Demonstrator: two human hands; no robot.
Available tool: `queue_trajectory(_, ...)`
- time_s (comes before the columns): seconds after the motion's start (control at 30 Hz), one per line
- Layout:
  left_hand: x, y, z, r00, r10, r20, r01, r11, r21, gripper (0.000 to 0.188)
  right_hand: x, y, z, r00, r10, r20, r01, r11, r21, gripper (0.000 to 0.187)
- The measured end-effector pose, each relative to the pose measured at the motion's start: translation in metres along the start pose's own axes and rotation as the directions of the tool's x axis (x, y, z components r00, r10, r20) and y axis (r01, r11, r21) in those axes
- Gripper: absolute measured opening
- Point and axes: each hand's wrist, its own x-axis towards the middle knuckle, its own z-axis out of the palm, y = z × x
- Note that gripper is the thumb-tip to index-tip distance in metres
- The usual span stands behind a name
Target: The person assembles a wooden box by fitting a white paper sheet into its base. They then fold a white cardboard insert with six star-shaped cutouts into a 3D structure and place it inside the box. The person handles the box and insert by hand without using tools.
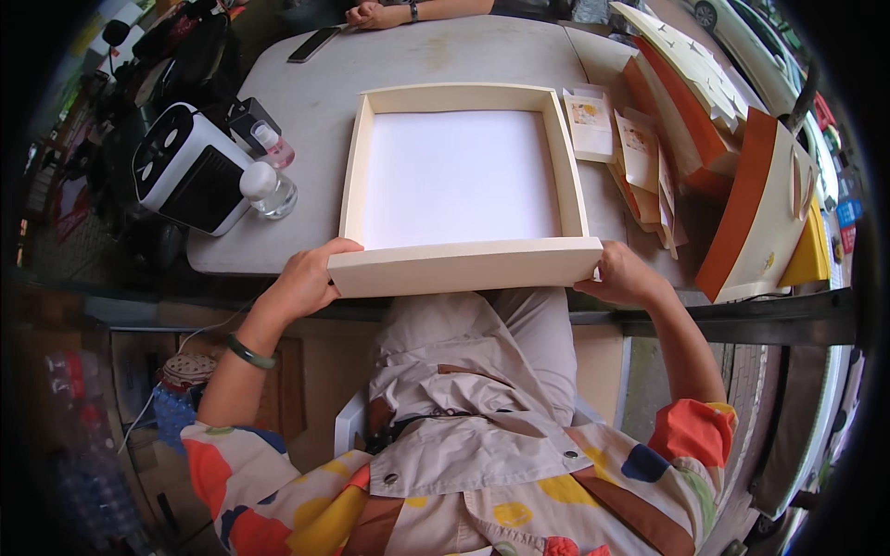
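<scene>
A shallow cream box with a white inner floor sits on the table, its open top facing up and its near wall reaching over the table's front edge. My left hand grips the near left corner, thumb along the top of the wall and fingers around its end. At the near right corner, my right hand is closed on the same wall, its fingertips partly hidden behind the corner. The undersides of both corners cannot be seen.
Left on the pale table stand a white-and-black appliance, a clear bottle and a pink spray bottle. Orange-and-cream paper bags and small cards lie right. Across, another person's hands rest near a phone.
</scene>
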Motion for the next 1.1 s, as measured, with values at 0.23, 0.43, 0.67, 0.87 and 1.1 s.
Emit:
queue_trajectory(0.23, -0.010, -0.007, -0.007, 0.997, 0.069, -0.027, -0.066, 0.991, 0.112, 0.028, -0.003, -0.013, 0.006, 0.995, 0.056, -0.078, -0.055, 0.998, 0.021, 0.011)
queue_trajectory(0.43, -0.021, -0.006, -0.011, 0.999, -0.002, 0.046, -0.007, 0.981, 0.193, 0.034, -0.007, -0.012, 0.008, 0.990, 0.123, -0.075, -0.124, 0.992, -0.002, 0.017)
queue_trajectory(0.67, -0.019, -0.017, 0.017, 0.998, -0.044, -0.049, 0.046, 0.998, 0.031, 0.024, -0.010, -0.017, 0.018, 0.973, 0.044, -0.228, -0.032, 0.998, 0.056, 0.025)
queue_trajectory(0.87, -0.014, -0.013, 0.014, 0.989, -0.021, -0.144, 0.020, 1.000, -0.010, 0.021, -0.014, -0.008, 0.020, 0.944, -0.006, -0.330, 0.013, 1.000, 0.020, 0.028)
queue_trajectory(1.1, -0.010, -0.013, 0.031, 0.988, -0.066, -0.143, 0.041, 0.985, -0.168, 0.020, -0.014, -0.006, 0.028, 0.933, 0.074, -0.351, -0.049, 0.995, 0.082, 0.031)
